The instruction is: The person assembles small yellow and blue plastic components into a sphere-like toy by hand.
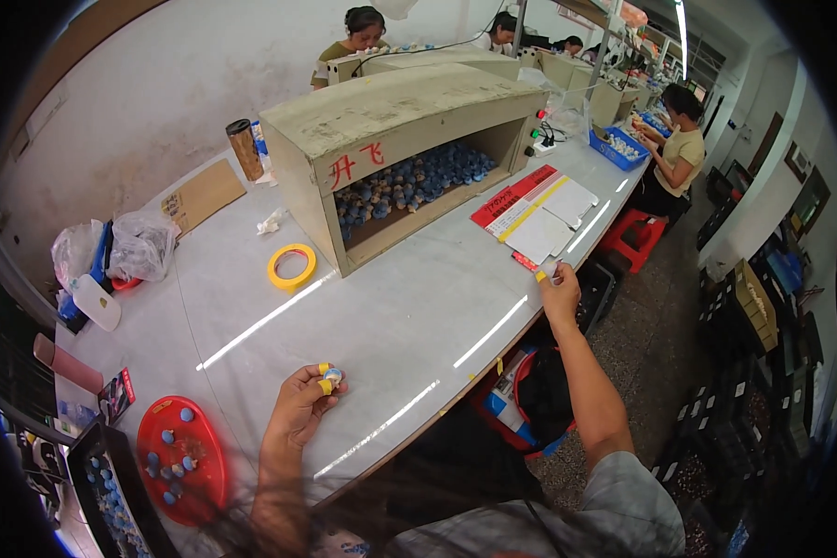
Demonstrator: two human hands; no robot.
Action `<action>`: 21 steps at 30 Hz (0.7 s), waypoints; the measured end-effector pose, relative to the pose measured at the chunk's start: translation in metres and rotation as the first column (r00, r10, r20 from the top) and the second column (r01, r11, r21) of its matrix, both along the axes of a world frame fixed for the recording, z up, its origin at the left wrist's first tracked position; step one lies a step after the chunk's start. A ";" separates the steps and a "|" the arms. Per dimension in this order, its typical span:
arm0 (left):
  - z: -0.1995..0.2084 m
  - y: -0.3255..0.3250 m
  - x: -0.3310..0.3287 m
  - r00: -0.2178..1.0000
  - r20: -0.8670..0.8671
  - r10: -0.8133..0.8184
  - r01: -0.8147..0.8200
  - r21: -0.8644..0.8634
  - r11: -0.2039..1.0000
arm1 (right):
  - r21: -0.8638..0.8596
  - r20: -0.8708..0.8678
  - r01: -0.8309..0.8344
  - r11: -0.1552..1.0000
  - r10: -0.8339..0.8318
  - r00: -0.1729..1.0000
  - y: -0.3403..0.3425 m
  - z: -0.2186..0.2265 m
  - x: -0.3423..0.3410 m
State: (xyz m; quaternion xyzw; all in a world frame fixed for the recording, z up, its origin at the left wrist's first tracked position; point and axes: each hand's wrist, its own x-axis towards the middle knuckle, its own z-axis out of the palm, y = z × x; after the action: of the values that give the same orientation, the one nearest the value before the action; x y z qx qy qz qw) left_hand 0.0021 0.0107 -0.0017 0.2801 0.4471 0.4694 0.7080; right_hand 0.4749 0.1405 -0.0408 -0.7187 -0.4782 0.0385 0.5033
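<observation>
My left hand [299, 402] is above the grey table, its thumb and forefinger wrapped in yellow tape. Pinched between them is a small blue-and-white ball-shaped piece [333, 377]. Out to the right, at the table's edge, my right hand [560, 296] is closed on a small whitish thing [548, 271] whose kind is too small to make out. It is beside the red and white printed sheets [537, 216]. A red round tray [216, 437] with several blue pieces lies left of my left hand, next to a black tray [93, 442] of more such pieces.
A beige open-fronted box [391, 98] holding many blue pieces stands across the table, with a yellow tape roll [291, 268] before it. Plastic bags [144, 246] and a brown tumbler [244, 149] stand left. A blue basket [618, 149] and a seated co-worker [679, 153] are far right.
</observation>
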 end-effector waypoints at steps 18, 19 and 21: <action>0.000 -0.004 -0.001 0.991 -0.004 0.132 -0.132 0.001 0.991 | 0.218 0.095 0.213 0.952 -0.239 0.966 0.009 0.005 0.015; 0.001 -0.003 0.001 0.988 -0.021 0.154 -0.154 0.005 0.988 | 0.263 0.170 0.167 0.950 -0.216 0.961 -0.001 0.009 0.006; 0.003 0.001 0.009 0.986 -0.010 0.168 -0.168 0.001 0.986 | 0.315 0.237 0.011 0.949 -0.090 0.967 -0.012 0.019 -0.015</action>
State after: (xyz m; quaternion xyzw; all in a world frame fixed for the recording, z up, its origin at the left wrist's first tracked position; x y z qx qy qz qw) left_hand 0.0108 0.0117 0.0009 0.2436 0.4725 0.5262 0.6637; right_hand 0.4595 0.1285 -0.0216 -0.6414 -0.5187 -0.1405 0.5475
